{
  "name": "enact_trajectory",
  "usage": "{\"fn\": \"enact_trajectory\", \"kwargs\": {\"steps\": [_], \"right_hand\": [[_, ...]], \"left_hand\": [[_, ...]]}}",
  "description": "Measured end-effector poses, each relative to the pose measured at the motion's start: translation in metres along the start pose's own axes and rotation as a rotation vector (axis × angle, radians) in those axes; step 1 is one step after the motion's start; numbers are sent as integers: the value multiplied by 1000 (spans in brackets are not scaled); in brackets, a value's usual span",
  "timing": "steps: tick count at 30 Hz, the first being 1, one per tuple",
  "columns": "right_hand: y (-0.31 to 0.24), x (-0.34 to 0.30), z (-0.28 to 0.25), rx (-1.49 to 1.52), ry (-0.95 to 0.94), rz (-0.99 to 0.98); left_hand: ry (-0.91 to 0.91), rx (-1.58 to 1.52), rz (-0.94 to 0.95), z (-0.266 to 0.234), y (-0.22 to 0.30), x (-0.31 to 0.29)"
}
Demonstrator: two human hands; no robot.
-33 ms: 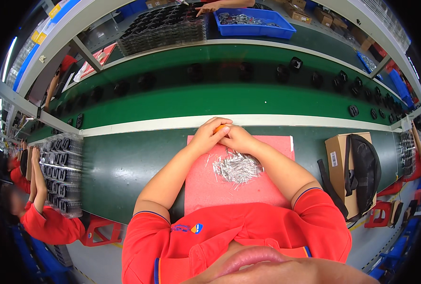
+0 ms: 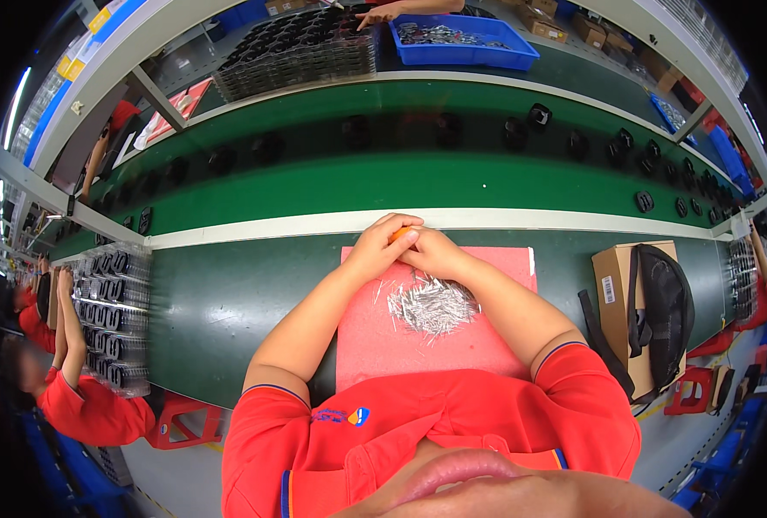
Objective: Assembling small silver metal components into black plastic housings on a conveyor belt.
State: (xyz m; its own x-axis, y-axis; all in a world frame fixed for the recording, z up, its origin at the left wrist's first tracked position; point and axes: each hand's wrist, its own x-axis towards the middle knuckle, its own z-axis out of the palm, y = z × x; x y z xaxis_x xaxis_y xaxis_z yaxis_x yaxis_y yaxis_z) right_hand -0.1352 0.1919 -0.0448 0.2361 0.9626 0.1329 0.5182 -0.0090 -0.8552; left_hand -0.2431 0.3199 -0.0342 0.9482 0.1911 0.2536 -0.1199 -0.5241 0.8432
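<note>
Both hands point(image 2: 376, 248) clasp an orange item point(image 2: 403, 232) — just beyond heaped silver pins point(image 2: 438, 309).

Silvery pins point(image 2: 435, 308), pink mat point(image 2: 370, 347)

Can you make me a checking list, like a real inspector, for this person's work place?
Surface: dark green table with a pink mat on it.
Job's things: a loose pile of silver pins on the mat; an orange thing at the hands, mostly hidden.
Clutter: cardboard box and black bag right of the mat.
Hands: left hand and right hand meet beyond the pile; which one grips the orange thing cannot be told.
Cables: nothing seen for certain.
Surroundings: green belt with black parts; blue bin beyond it; co-worker in red at left.
</note>
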Motion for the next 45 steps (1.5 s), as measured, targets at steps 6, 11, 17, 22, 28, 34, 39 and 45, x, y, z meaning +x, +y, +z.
{"fn": "enact_trajectory", "kwargs": {"steps": [6,11,17,22,28,34,39,45], "right_hand": [[2,1,1,-9,-5,-10],[-7,-2,-1,5,3,11],[-8,-2,-2,-1,-22,55],[0,-1,0,-11,29,-47],[-2,-1,-1,5,4,-17],[-10,-1,-3,-4,0,-10],[-9,-1,-2,33,-6,20],[-4,0,2,-11,32,-26]], "left_hand": [[-3,5,3,0,-2,0],[-4,11,-1,1,-2,-1],[1,10,11,0,-2,-1],[-4,11,8,1,-1,0],[-2,11,5,1,-1,0],[-3,-12,-1,0,0,-1],[-3,-13,5,1,-3,0],[-6,-30,6,0,-5,-1]]}}
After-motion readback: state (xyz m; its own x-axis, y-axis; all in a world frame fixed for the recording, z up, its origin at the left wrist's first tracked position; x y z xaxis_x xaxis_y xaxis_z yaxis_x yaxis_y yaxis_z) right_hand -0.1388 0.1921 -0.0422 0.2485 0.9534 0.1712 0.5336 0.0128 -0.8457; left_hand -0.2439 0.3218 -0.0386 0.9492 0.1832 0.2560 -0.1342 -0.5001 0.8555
